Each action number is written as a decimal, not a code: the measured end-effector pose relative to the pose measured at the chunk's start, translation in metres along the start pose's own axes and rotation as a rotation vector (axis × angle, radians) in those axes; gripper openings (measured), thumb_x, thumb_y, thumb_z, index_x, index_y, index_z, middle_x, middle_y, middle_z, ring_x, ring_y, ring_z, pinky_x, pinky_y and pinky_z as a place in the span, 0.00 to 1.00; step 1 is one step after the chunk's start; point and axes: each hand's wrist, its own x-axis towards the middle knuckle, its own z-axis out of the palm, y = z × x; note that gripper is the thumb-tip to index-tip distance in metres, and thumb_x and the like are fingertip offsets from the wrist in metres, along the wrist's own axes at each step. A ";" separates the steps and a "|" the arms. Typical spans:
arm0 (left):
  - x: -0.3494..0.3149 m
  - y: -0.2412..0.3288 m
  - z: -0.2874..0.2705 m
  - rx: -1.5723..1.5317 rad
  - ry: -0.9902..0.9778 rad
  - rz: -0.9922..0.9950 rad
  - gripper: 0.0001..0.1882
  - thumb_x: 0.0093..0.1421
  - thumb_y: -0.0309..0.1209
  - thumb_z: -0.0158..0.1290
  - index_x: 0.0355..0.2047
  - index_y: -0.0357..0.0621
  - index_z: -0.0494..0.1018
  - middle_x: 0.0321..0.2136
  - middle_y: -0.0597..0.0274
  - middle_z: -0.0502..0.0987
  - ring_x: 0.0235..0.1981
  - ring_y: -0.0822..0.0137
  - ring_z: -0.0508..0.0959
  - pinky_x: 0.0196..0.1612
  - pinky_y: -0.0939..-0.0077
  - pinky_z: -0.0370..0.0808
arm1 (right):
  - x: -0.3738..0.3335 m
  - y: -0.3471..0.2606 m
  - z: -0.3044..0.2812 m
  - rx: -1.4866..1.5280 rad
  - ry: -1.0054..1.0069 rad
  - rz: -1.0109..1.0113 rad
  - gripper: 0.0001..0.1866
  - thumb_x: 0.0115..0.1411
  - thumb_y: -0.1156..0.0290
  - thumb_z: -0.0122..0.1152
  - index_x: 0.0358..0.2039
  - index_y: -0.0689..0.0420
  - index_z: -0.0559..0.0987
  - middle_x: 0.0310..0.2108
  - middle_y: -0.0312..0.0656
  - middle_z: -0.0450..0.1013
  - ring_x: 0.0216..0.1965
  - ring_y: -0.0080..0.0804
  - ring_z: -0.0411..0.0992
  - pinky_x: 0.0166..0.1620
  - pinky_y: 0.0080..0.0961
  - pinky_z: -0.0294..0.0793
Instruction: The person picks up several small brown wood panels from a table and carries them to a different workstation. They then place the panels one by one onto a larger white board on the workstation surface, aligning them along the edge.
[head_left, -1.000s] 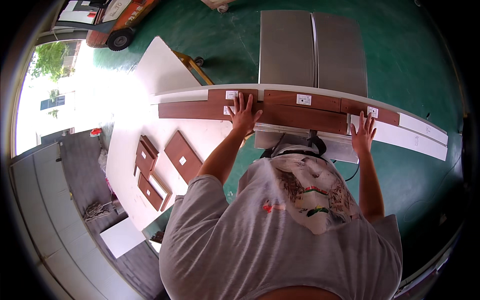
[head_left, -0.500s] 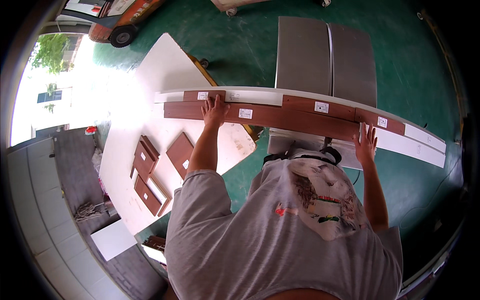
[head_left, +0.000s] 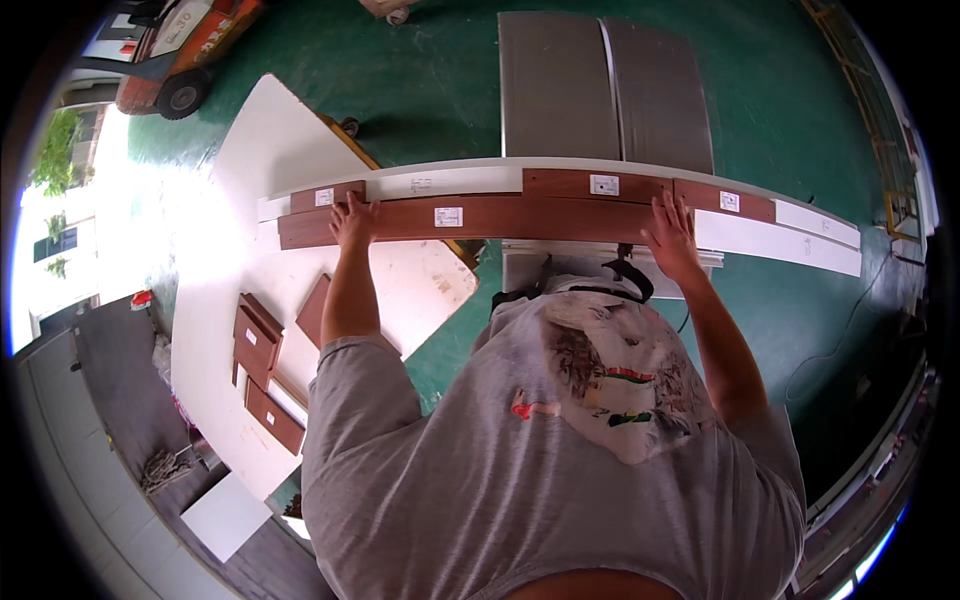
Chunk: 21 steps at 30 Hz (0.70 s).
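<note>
A long reddish-brown board (head_left: 560, 219) lies across in front of me on long white strips (head_left: 780, 239). Along its far edge are a short brown board (head_left: 305, 198) at the left and two more brown boards, the middle one (head_left: 560, 184) and the right one (head_left: 755, 206). White labels are stuck on them. My left hand (head_left: 354, 222) rests open, fingers spread, where the short board meets the long one. Open too, my right hand (head_left: 674, 240) lies at the long board's right end, its fingertips reaching the boards behind.
Under the strips are a large white panel (head_left: 410, 290) at left and grey panels (head_left: 560, 90) in the middle. Loose brown pieces (head_left: 258, 340) lie on the white panel. An orange forklift (head_left: 180, 60) stands far left on the green floor (head_left: 770, 130). A cable runs along the floor at right.
The view has shifted, so the boards appear farther left and higher. My right hand has moved from beyond the long board's end onto that end. My left hand stays by the short board.
</note>
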 end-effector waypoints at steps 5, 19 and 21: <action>-0.064 0.117 0.023 0.002 0.253 0.558 0.44 0.65 0.56 0.48 0.70 0.35 0.53 0.73 0.45 0.48 0.74 0.50 0.48 0.73 0.50 0.46 | 0.018 -0.008 0.004 -0.077 -0.056 0.154 0.40 0.66 0.49 0.53 0.72 0.55 0.54 0.74 0.52 0.44 0.74 0.56 0.41 0.73 0.52 0.41; -0.121 0.136 0.041 0.003 0.149 0.775 0.39 0.67 0.56 0.46 0.73 0.57 0.51 0.74 0.54 0.46 0.75 0.49 0.44 0.73 0.45 0.37 | 0.032 0.057 0.022 -0.032 -0.130 0.478 0.43 0.67 0.41 0.47 0.74 0.51 0.49 0.76 0.49 0.38 0.76 0.48 0.38 0.73 0.50 0.42; -0.099 0.107 0.035 0.052 0.167 0.665 0.37 0.67 0.57 0.45 0.72 0.66 0.51 0.74 0.54 0.46 0.74 0.46 0.44 0.73 0.44 0.38 | 0.034 0.055 0.021 -0.028 -0.142 0.481 0.44 0.67 0.41 0.47 0.74 0.51 0.49 0.76 0.49 0.39 0.76 0.49 0.39 0.73 0.50 0.43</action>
